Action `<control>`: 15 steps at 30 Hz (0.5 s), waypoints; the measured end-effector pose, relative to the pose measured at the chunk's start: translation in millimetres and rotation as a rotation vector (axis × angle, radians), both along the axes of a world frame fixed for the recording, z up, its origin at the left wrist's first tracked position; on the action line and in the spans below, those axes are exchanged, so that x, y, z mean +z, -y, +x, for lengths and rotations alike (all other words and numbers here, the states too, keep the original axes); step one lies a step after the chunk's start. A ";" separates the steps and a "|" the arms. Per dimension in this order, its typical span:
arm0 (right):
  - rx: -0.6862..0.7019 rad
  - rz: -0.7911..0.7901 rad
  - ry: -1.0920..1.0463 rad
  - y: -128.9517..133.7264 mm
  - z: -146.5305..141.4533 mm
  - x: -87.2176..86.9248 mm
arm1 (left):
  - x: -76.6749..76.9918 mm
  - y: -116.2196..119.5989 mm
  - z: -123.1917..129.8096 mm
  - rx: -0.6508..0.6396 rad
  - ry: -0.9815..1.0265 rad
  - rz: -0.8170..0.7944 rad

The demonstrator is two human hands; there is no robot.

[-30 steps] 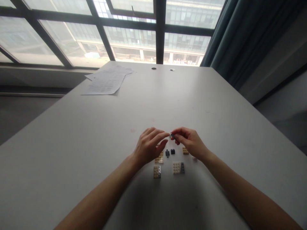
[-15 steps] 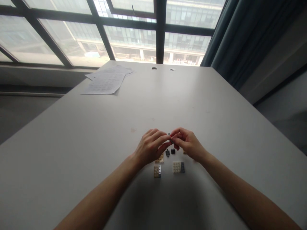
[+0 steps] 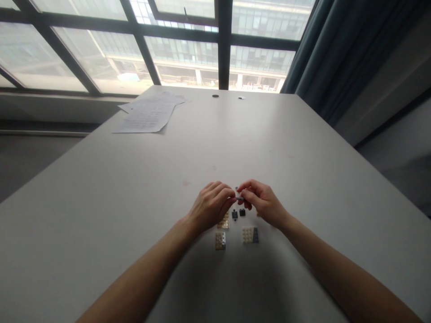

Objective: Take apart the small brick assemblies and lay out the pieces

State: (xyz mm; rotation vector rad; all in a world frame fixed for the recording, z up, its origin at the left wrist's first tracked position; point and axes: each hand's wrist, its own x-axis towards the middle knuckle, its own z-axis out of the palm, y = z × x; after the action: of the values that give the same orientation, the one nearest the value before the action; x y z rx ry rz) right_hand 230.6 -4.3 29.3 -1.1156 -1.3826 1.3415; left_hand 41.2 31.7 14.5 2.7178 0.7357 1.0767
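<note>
My left hand [image 3: 213,204] and my right hand [image 3: 261,199] meet just above the table, fingertips pinched from both sides on a small grey building-block piece [image 3: 239,198]. Its exact shape is too small to make out. Below the fingers lie two small dark pieces, a dark block with tabs [image 3: 235,215] and a dark studded block [image 3: 242,212]. A tan studded plate [image 3: 223,221] is partly covered by my left hand. Nearer me sit a tan-and-grey plate [image 3: 220,241] and a cream studded plate with a dark grey end [image 3: 249,234]. Another tan piece is mostly hidden under my right hand.
The white table [image 3: 134,179] stretches away to a large window [image 3: 182,58]. Printed paper sheets [image 3: 148,116] lie at its far left, and two round cable holes are near the far edge. A dark curtain [image 3: 326,58] hangs at the right.
The fingertips of my left hand have drawn slightly left and my hands are a little farther apart. More of the grey piece now shows between them.
</note>
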 end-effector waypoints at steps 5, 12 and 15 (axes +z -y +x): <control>-0.012 0.024 0.001 0.0 1.1 -2.4 | -1.3 -0.9 0.6 0.011 0.004 0.015; -0.007 0.038 -0.001 1.7 0.7 0.4 | -1.2 -1.2 1.0 0.025 -0.006 0.020; 0.002 0.066 0.045 2.6 0.9 -0.9 | -1.1 -1.3 0.6 0.033 -0.010 0.027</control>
State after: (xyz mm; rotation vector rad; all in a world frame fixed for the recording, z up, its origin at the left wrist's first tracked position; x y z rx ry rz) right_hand 231.5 -6.9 28.4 -1.1072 -1.4505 1.2702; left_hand 41.8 33.0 13.4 2.7453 0.7754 1.0879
